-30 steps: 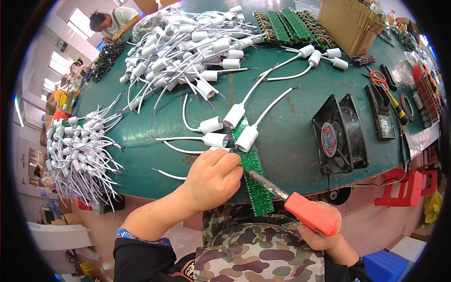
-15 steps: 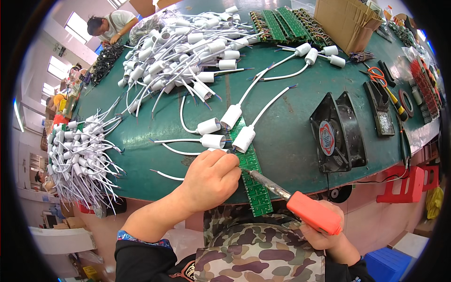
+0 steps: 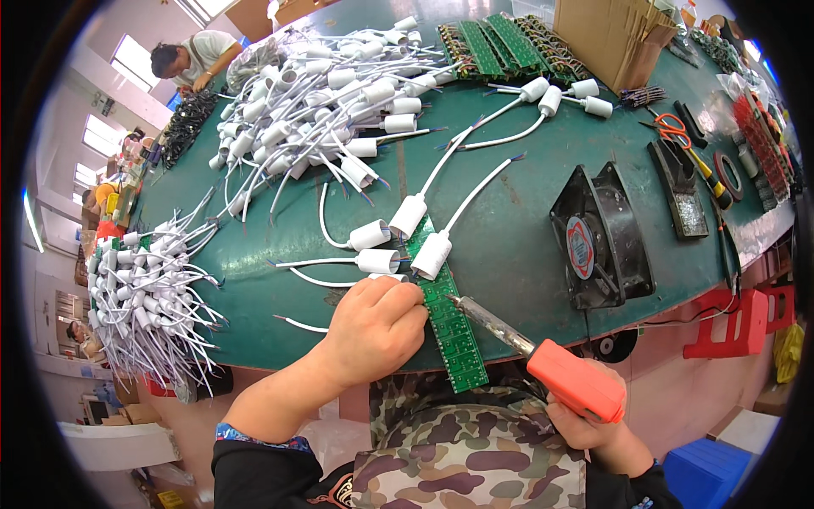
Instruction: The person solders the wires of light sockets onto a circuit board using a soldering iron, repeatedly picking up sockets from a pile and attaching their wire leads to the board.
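My left hand point(image 3: 377, 327) is closed in a pinch over the left edge of a green circuit board point(image 3: 454, 335); its fingers hide what they hold. A white cord point(image 3: 303, 325) disappears behind that hand. In my right hand point(image 3: 585, 420) is a soldering iron point(image 3: 566, 373) with an orange-red handle, its tip just off the board's right side and close to my left fingertips. Two white cylindrical sockets with cords, one a white socket point(image 3: 432, 255), lie across the board's far part. Left of the board are more, including a corded socket point(image 3: 379, 260).
A large heap of corded white sockets point(image 3: 297, 110) covers the far left, with a bundle point(image 3: 148, 297) at the near left edge. A black fan point(image 3: 600, 237) stands right of the board. Beyond are stacked circuit boards point(image 3: 500, 47), a cardboard box point(image 3: 606, 38) and orange-handled scissors point(image 3: 672, 129).
The soldering iron's tip has drawn back slightly right from my left fingertips. My left hand stays pinched at the board. The whole view has shifted slightly.
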Tool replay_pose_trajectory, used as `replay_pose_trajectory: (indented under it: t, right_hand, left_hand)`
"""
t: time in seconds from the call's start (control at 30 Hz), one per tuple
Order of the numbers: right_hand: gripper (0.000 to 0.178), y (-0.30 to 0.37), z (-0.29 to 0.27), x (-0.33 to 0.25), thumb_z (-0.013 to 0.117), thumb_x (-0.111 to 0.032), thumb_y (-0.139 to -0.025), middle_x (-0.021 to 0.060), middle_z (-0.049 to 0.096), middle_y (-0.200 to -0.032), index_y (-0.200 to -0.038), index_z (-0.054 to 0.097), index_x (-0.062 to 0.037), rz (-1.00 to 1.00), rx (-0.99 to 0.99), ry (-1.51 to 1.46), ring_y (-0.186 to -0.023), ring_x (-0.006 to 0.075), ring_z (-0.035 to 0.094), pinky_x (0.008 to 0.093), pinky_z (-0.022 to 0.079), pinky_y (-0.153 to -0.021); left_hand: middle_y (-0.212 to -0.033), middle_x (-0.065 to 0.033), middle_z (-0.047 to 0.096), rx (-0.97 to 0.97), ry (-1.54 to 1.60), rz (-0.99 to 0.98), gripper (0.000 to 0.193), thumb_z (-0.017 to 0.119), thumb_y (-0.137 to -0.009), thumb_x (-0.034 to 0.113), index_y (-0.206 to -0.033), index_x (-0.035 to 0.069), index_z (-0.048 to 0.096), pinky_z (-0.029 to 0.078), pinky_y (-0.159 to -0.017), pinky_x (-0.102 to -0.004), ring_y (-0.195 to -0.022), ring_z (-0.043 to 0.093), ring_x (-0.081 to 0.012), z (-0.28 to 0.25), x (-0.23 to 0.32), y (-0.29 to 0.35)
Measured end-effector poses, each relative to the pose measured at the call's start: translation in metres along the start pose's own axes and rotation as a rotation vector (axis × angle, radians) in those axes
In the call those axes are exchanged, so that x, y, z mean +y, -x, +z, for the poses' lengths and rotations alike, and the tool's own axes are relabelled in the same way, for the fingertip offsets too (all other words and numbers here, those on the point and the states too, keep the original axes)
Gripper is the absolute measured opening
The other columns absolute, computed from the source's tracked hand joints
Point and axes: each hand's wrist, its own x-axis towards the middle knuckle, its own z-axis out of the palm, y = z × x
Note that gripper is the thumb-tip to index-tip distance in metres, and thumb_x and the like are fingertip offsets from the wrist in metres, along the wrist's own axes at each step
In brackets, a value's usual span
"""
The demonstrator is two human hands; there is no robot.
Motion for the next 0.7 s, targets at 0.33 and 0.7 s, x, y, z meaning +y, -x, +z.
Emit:
replay_pose_trajectory:
  t: [0.33, 0.7]
  right_hand:
    - [0.061, 0.010, 0.001, 0.003, 0.084, -0.007, -0.072, 0.0199, 0.072, -0.101, -0.124, 0.054, 0.0075, 0.004, 0.063, -0.004, -0.083, 0.0328, 0.075, 0.0385, 0.061, -0.075]
    - [0.029, 0.026, -0.003, -0.011, 0.076, -0.010, -0.074, 0.0092, 0.072, -0.091, -0.101, 0.069, -0.0008, 0.200, 0.048, 0.077, -0.074, 0.0281, 0.072, 0.0392, 0.060, -0.072]
  left_hand:
    - [-0.097, -0.0093, 0.063, 0.101, 0.096, -0.069, 0.034, 0.081, -0.066, 0.007, -0.096, 0.004, 0.065, 0.051, -0.069, -0.0394, -0.080, 0.062, -0.0287, -0.006, 0.005, 0.014]
    - [-0.094, -0.0044, 0.061, -0.269, -0.081, 0.009, 0.040, 0.077, -0.069, 0.012, -0.108, 0.006, 0.067, 0.051, -0.062, -0.0378, -0.075, 0.060, -0.0226, -0.056, 0.006, -0.001]
